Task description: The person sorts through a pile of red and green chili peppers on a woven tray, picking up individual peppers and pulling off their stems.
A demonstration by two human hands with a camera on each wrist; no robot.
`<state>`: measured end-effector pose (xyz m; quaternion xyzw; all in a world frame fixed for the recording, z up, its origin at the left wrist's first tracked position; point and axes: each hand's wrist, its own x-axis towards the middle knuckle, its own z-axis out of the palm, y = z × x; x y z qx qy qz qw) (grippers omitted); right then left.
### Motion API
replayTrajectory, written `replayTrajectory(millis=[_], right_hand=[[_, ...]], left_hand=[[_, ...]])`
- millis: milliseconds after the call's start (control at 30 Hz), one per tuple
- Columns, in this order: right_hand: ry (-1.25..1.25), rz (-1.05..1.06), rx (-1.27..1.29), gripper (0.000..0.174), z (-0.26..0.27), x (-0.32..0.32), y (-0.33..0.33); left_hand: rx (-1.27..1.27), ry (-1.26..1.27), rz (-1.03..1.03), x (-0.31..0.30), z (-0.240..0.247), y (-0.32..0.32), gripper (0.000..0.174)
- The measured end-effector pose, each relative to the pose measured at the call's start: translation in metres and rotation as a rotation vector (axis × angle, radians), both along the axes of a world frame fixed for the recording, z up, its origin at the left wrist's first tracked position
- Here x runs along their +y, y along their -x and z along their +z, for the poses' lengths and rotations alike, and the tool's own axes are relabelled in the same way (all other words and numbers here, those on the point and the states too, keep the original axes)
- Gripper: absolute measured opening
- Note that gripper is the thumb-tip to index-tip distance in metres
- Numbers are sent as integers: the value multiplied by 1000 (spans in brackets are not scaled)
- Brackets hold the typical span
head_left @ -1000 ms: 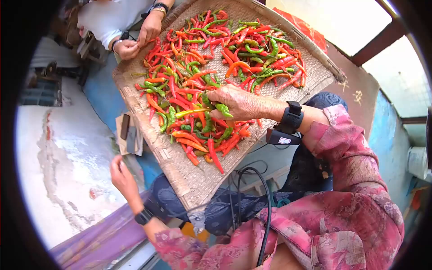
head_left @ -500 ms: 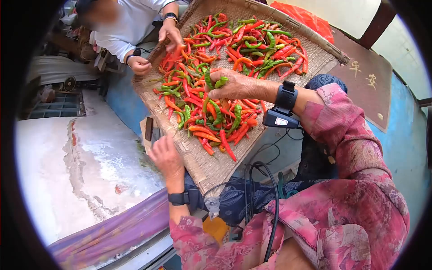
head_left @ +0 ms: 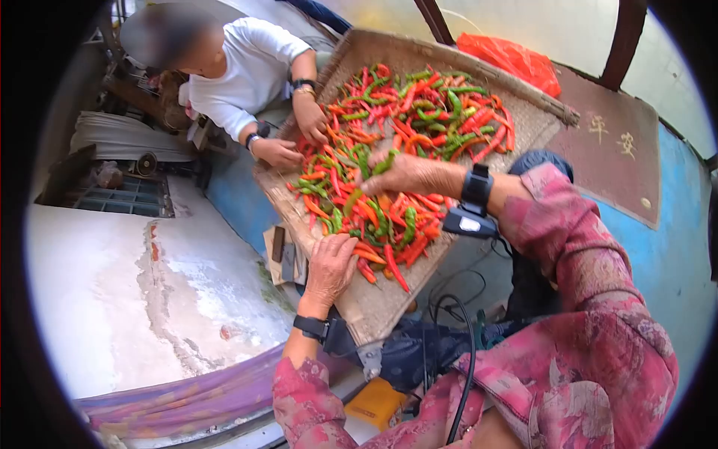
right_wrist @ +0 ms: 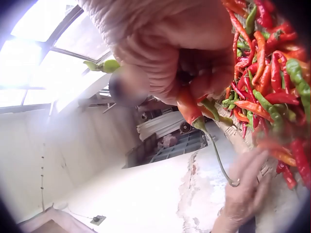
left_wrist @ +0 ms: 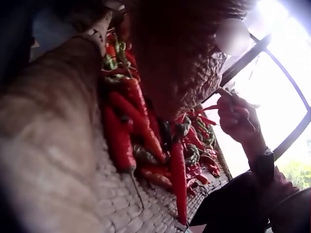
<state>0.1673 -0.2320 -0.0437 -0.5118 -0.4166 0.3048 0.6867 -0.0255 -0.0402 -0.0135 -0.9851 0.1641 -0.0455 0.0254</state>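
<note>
Red, orange and green chili peppers (head_left: 404,254) lie heaped across a woven tray (head_left: 378,307). My right hand (head_left: 411,176) grips several chili peppers above the heap. Green ones stick out of its fingers in the head view, and an orange-red pepper (right_wrist: 188,106) with a long curved stem hangs below them in the right wrist view. At the tray's near left rim is my left hand (head_left: 331,266), its fingers reaching over the edge beside the peppers. In the left wrist view, a red pepper (left_wrist: 119,141) lies on the weave between its thumb and palm.
Across the tray, another person in a white top (head_left: 254,63) has both hands at the peppers. A red plastic bag (head_left: 512,61) lies past the far rim. Black cables (head_left: 467,359) run near my lap, and a whitewashed wall (head_left: 97,284) stands to the left.
My left hand has come up and right from beside the tray onto its near rim. The right hand keeps hold of its peppers. The other person's hands have moved in over the heap.
</note>
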Motion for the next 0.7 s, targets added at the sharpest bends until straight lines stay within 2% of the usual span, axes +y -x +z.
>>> replayTrajectory(millis=[33, 100, 167, 233, 300, 333, 367, 433, 467, 533, 567, 633, 700], right_hand=[[48, 27, 44, 21, 4, -2, 1], [17, 35, 11, 23, -10, 9, -1], [32, 93, 17, 23, 4, 1, -1], [1, 103, 35, 23, 4, 2, -5], [-37, 65, 54, 24, 10, -1, -6], [22, 38, 139, 25, 11, -3, -7], [1, 11, 102, 25, 11, -2, -7], [57, 7, 117, 25, 5, 5, -13], [-2, -52, 149, 26, -8, 13, -12], [40, -49, 160, 26, -9, 16, -11], [73, -39, 154, 26, -12, 18, -12], [63, -38, 115, 25, -17, 30, -14], [104, -10, 7, 23, -17, 31, -12]], left_hand=[[-27, -14, -5, -3, 14, -12, 38], [-113, 276, 163, -14, 39, -32, 35], [-168, 343, 193, -17, 46, -54, 36], [-42, 819, 299, -24, 39, -71, 40], [191, 1090, 291, -25, 14, -90, 50], [187, 1030, 251, -36, 15, -92, 54], [199, 1039, 261, -36, 4, -94, 58], [308, 1139, 365, -32, -7, -95, 52], [304, 1143, 360, -28, -11, -93, 52], [317, 1292, 416, -22, -21, -89, 44], [322, 1307, 412, -17, -28, -88, 44], [247, 1338, 533, -12, -39, -82, 35], [211, 1333, 539, -17, -36, -78, 24]])
